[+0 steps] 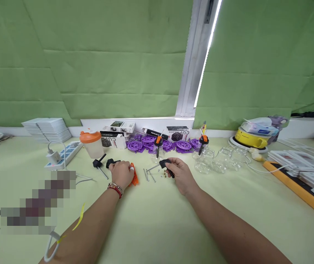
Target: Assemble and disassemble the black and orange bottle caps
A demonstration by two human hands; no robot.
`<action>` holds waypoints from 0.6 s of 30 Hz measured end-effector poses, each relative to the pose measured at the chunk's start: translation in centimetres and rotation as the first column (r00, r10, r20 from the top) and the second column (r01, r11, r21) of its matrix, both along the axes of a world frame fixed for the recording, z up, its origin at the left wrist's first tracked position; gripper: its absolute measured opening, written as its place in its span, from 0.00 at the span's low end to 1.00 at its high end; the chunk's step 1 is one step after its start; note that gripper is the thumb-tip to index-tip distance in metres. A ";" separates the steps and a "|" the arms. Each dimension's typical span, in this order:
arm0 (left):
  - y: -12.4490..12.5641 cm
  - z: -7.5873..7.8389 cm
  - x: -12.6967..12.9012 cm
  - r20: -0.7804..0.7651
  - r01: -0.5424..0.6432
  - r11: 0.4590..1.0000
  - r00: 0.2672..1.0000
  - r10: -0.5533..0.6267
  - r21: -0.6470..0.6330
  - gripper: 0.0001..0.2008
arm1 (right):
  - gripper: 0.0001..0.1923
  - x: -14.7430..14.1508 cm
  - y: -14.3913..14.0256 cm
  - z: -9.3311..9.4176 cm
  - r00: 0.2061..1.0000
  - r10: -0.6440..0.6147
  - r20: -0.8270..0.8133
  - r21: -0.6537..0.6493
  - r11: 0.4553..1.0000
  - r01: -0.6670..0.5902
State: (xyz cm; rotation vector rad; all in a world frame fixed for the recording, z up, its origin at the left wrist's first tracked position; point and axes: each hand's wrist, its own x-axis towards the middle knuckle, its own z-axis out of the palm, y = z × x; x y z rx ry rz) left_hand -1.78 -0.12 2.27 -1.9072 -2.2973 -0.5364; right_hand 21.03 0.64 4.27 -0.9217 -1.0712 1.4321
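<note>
Your right hand [180,172] is closed around a black fitting [165,163], thumb and fingers pinching it above the table; a metal rod [153,167] runs from its head toward your left. Your left hand [122,174] reaches down to a second black fitting [109,162], with fingertips at its near side. The back of the hand hides the contact, so you cannot be credited with a firm grip there; I cannot tell whether the fingers have closed.

Just beside the left hand, and partly covered by it, lie orange pieces [135,174]. Between your two hands are loose metal pins [147,175] and a scatter of small brass-coloured parts [165,173], too small to identify. A third black fitting [99,164], with its own rod, lies to the left of the left hand, apart from it.

Beyond the hands, a clear jar [157,157] stands under an orange and black top [159,141]. More clear jars [219,161] are grouped to the right. Purple parts [148,142] are heaped in front of the boxes [114,140] at the back.

In my judgement, you are at the parts-handling step, with one fitting in hand and another at your fingertips. The next move calls for a secure left-hand pinch, a steady rod, and clearance over the small parts.
</note>
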 end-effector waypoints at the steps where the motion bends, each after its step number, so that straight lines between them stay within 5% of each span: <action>1: 0.2 -0.1 0.2 -0.005 0.003 1.000 1.000 -0.003 -0.001 0.09 | 0.17 0.0 0.0 0.0 1.000 0.005 -0.002 0.001 1.000 -0.005; 9: 0.2 -0.8 1.2 0.023 -0.100 0.995 0.995 0.100 -0.017 0.16 | 0.16 0.1 0.0 0.0 1.000 0.020 0.003 0.001 1.000 -0.020; 12: 0.0 -1.3 1.3 0.082 -0.052 0.993 0.995 0.061 -0.105 0.14 | 0.16 0.1 0.1 0.0 1.000 0.019 0.007 -0.001 1.000 -0.019; 18: 0.9 -2.2 1.3 0.115 -0.007 0.997 0.993 0.015 -0.073 0.10 | 0.16 0.2 0.1 0.0 1.000 0.025 0.002 -0.003 1.000 -0.025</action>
